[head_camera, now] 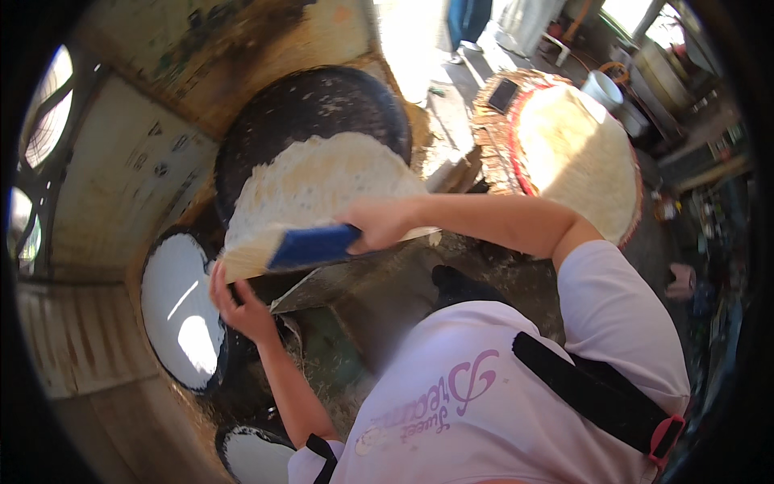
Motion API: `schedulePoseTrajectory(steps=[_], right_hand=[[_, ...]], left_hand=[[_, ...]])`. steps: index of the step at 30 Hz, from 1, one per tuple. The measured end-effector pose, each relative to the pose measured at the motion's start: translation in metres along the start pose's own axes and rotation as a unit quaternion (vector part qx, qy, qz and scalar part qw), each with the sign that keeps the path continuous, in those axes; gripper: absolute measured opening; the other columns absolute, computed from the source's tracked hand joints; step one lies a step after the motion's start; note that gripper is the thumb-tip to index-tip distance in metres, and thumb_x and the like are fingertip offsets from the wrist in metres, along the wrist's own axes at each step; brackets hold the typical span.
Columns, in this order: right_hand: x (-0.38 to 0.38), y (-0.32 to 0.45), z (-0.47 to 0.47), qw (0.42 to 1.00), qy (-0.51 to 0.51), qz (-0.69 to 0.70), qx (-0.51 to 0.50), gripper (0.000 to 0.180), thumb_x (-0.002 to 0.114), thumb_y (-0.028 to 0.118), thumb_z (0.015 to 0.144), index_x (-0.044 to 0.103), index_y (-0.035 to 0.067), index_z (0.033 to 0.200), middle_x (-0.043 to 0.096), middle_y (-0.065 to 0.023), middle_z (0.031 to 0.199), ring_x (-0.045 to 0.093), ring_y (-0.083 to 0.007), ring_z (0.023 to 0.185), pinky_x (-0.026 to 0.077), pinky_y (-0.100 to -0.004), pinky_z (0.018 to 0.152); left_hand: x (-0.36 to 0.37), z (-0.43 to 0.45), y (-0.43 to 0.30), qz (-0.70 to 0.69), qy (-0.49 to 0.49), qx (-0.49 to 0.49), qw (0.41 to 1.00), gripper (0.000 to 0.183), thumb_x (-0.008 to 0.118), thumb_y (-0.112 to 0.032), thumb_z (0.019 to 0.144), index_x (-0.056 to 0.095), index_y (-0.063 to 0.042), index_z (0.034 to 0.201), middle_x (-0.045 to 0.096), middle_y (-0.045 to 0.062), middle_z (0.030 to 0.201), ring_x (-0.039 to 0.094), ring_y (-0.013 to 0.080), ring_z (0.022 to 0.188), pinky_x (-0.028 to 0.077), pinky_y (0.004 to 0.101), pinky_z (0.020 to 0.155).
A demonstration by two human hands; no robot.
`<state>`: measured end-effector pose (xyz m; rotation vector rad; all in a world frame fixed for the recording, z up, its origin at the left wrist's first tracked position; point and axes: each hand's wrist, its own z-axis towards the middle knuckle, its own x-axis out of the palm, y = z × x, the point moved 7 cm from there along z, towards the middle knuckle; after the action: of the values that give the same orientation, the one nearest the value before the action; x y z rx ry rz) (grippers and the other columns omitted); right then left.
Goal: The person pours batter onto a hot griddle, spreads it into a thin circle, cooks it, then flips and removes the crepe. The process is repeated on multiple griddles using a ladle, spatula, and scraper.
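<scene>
My right hand point(378, 224) is closed around a blue flat tool point(314, 245) whose kind I cannot make out, its pale end blurred over the near edge of a large thin flatbread point(326, 175). My left hand point(245, 308) has its fingers up against that edge, at the left. Part of the flatbread lies on a big round black griddle point(308, 103) and its near side reaches the front rim. Whether the left fingers pinch the bread is hard to see.
Left of my left hand is a round pan of white batter point(175, 308); another white-filled pan point(257, 457) stands lower. At right, a stack of pale flatbreads point(580, 157) rests on woven matting beside a phone point(503, 95). A white bucket point(601, 89) stands beyond.
</scene>
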<state>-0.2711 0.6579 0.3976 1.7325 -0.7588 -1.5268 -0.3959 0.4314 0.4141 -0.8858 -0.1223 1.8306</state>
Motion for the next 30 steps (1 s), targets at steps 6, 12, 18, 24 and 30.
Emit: schedulePoseTrajectory(steps=[6,12,18,24,30], right_hand=[[-0.122,-0.009,-0.094,0.962,-0.198,0.148,0.117,0.041,0.069,0.021,0.072,0.061,-0.003,0.103,0.064,-0.0130,0.092,0.061,-0.0190,0.084,0.048,-0.0319,0.076],[-0.218,-0.065,-0.282,0.883,-0.402,0.213,0.113,0.046,0.071,0.020,0.071,0.058,-0.007,0.106,0.063,-0.0138,0.095,0.061,-0.0191,0.082,0.048,-0.0282,0.078],[-0.225,-0.145,-0.537,0.724,-0.599,0.325,0.105,0.041,0.066,0.009,0.076,0.052,0.000,0.114,0.061,-0.0070,0.099,0.060,-0.0149,0.086,0.050,-0.0283,0.076],[-0.136,-0.265,-0.764,0.486,-0.732,0.434,0.197,0.038,0.065,0.015,0.077,0.054,0.002,0.111,0.062,-0.0120,0.101,0.063,-0.0252,0.086,0.052,-0.0362,0.078],[-0.071,-0.396,-0.871,0.382,-0.754,0.449,0.291,0.044,0.066,0.024,0.079,0.053,0.001,0.114,0.061,-0.0133,0.105,0.061,-0.0267,0.092,0.049,-0.0372,0.085]], left_hand=[[0.044,-0.160,0.082,-0.197,0.133,-0.430,0.871,0.029,0.052,-0.010,0.089,0.053,0.000,0.117,0.056,0.006,0.113,0.052,0.0138,0.098,0.040,0.0246,0.083],[0.133,-0.285,0.012,-0.400,0.266,-0.644,0.595,0.078,0.058,-0.037,0.086,0.009,-0.017,0.143,0.020,0.009,0.145,0.019,0.0310,0.133,0.014,0.0488,0.106],[0.285,-0.236,-0.167,-0.526,0.442,-0.520,0.508,0.066,0.056,-0.030,0.087,0.019,-0.020,0.141,0.035,0.006,0.137,0.035,0.0224,0.124,0.023,0.0461,0.101],[0.446,-0.259,-0.337,-0.590,0.514,-0.516,0.350,0.063,0.060,-0.019,0.084,0.025,-0.006,0.135,0.043,0.010,0.128,0.046,0.0210,0.115,0.037,0.0311,0.094],[0.569,-0.303,-0.402,-0.460,0.549,-0.469,0.516,0.042,0.060,-0.010,0.082,0.045,-0.004,0.120,0.055,0.007,0.111,0.053,0.0146,0.100,0.042,0.0266,0.085]])
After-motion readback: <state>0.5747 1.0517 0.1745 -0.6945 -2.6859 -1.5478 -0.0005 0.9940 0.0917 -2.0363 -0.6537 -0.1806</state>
